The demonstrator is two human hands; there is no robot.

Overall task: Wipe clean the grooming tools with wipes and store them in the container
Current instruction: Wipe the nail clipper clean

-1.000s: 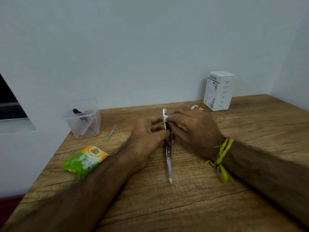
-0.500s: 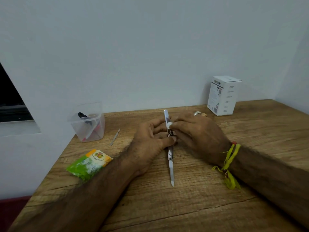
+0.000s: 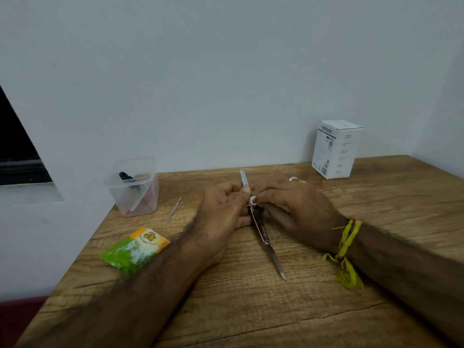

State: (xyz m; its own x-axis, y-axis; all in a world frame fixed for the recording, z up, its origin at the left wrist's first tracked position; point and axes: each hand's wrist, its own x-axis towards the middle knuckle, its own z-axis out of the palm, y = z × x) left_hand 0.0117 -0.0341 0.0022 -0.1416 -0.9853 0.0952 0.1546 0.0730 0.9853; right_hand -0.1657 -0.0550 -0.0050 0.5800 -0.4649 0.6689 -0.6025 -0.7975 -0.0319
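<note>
Left hand (image 3: 223, 209) grips a metal tool (image 3: 266, 239); right hand (image 3: 293, 209) pinches a small wipe (image 3: 252, 199) against it, fingers hiding the tool's middle.

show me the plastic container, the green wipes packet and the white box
plastic container (image 3: 148, 199), head view, on its clear front wall
green wipes packet (image 3: 130, 251), head view, on the middle of its green face
white box (image 3: 345, 153), head view, on its printed side panel

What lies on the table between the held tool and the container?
Only a small metal pick lies on the table between the tool and the container, just right of it. The container is open-topped, so lifting over clears it.
</note>
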